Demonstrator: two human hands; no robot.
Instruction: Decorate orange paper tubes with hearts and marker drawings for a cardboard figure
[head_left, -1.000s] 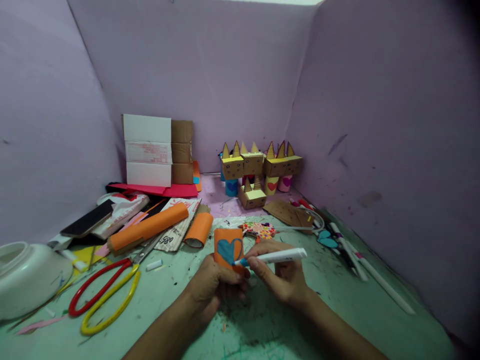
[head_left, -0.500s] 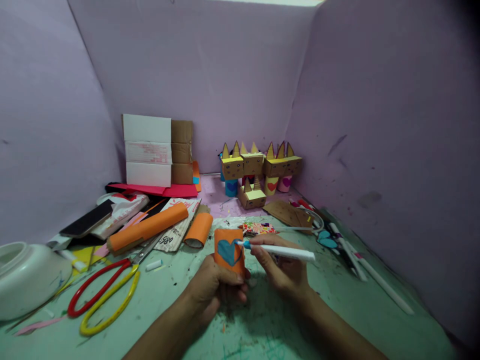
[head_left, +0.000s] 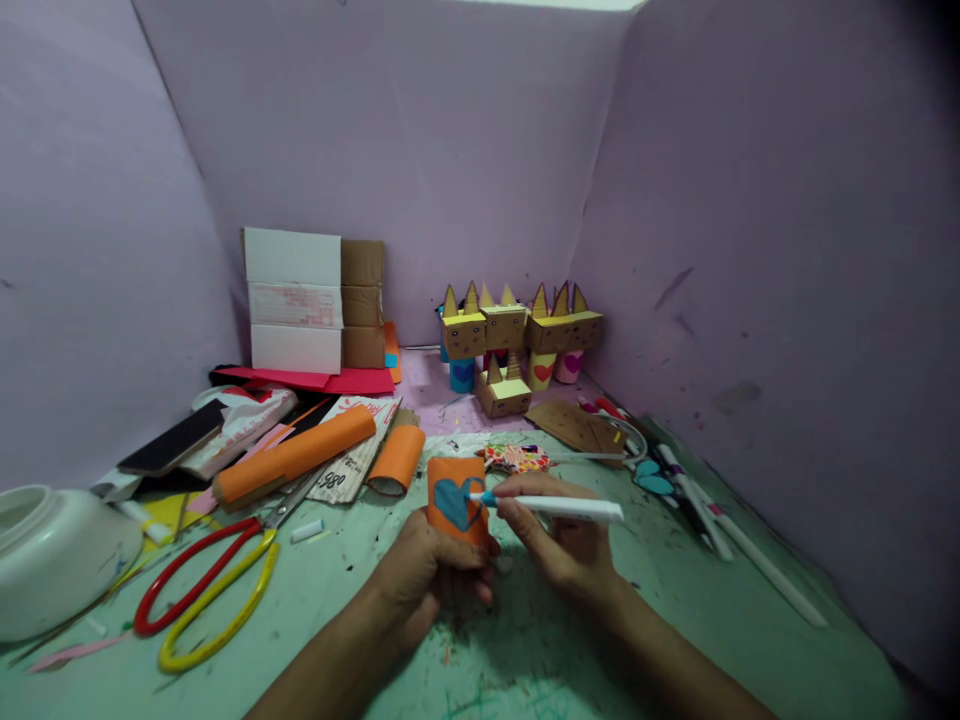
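Both forearms reached in from the near edge and pointed toward the middle. The left hand [head_left: 424, 580] was curled into a closed grip, knuckles up — the right hand [head_left: 564, 552], just beside it, pinched with thumb and fingers, wrist low.

tube [head_left: 450, 472]: matt orange paper, no shine at all
marker [head_left: 577, 508]: smooth white plastic, slight sheen
scissors [head_left: 217, 583]: glossy plastic handles, red and yellow
bowl [head_left: 52, 560]: shiny white, plastic or ceramic, can't tell
bench [head_left: 675, 620]: matt green, pretty scuffed up
figures [head_left: 517, 330]: plain matt cardboard
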